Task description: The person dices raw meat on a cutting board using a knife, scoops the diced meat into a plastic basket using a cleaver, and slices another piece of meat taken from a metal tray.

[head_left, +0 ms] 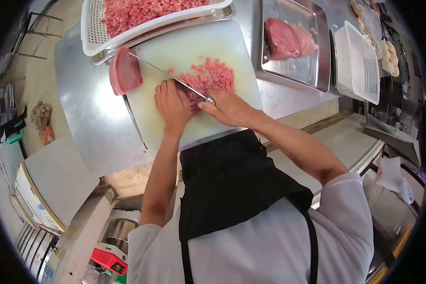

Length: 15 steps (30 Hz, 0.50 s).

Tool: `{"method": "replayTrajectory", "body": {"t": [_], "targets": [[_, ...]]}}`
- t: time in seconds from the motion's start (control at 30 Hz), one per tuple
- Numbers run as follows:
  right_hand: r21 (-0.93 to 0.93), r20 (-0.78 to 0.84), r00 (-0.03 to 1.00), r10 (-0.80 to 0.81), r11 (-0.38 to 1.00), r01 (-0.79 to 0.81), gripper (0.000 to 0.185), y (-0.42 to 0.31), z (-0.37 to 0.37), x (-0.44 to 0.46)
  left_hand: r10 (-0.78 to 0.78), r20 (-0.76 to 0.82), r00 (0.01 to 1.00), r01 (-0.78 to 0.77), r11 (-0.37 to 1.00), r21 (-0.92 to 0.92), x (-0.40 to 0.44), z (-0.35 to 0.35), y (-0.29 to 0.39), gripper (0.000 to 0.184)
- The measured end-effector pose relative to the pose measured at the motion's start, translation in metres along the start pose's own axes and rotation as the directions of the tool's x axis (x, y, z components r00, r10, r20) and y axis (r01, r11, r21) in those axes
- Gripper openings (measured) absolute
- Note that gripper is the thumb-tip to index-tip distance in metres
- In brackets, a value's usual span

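Observation:
My right hand (228, 108) is closed round the handle of a long knife (151, 65), whose blade slants up and left across the white cutting board (241, 61). My left hand (172, 105) has its fingers bent down on strips of raw meat (194, 102) beside the blade, holding them against the board; its fingertips are partly hidden. Past the knife lies a loose heap of diced meat (220, 75). A thick slab of raw meat (126, 71) rests at the board's left edge.
A white perforated basket (92, 31) full of diced meat stands at the board's far edge. On the right, a metal tray (293, 78) bears a large meat piece (288, 39), with another white basket (357, 61) beside it. The steel table (87, 113) extends left.

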State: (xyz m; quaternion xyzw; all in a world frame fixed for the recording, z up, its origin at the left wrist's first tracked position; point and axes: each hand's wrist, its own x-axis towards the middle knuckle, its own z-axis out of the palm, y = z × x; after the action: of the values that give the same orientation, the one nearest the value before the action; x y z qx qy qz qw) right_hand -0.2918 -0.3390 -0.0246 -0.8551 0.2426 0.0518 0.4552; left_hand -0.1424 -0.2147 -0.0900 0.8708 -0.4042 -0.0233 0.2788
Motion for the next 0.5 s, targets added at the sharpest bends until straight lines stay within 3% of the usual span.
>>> {"method": "replayTrajectory", "body": {"t": [0.1, 0.13, 0.2, 0.33, 0.4, 0.5], "targets": [[0.173, 0.120, 0.978, 0.168, 0.967, -0.187, 0.045, -0.017, -0.032, -0.009, 0.044, -0.025, 0.999, -0.046, 0.998, -0.048, 0.005, -0.012, 0.005, 0.017], [0.156, 0.052, 0.981, 0.184, 0.969, -0.190, 0.046, -0.013, -0.031, -0.017, 0.063, -0.027, 0.998, -0.064, 0.996, -0.068, 0.002, -0.019, 0.007, 0.017], [0.127, -0.076, 0.972, 0.220, 0.969, -0.210, 0.048, -0.005, -0.018, -0.040, 0.244, -0.034, 0.969, -0.246, 0.960, -0.133, -0.004, -0.035, 0.008, 0.014], [0.304, -0.096, 0.965, 0.245, 0.930, -0.205, 0.049, -0.005, 0.005, -0.052, 0.496, 0.014, 0.868, -0.488, 0.858, -0.162, -0.002, -0.044, 0.011, 0.012], [0.297, -0.076, 0.963, 0.259, 0.928, -0.226, 0.051, -0.010, 0.000, -0.054, 0.440, 0.027, 0.898, -0.431, 0.890, -0.148, -0.005, -0.047, 0.011, 0.011], [0.431, -0.008, 0.932, 0.361, 0.843, -0.323, 0.052, -0.039, -0.012, -0.080, 0.399, 0.011, 0.917, -0.393, 0.908, -0.145, -0.009, -0.049, 0.011, 0.010]]}}
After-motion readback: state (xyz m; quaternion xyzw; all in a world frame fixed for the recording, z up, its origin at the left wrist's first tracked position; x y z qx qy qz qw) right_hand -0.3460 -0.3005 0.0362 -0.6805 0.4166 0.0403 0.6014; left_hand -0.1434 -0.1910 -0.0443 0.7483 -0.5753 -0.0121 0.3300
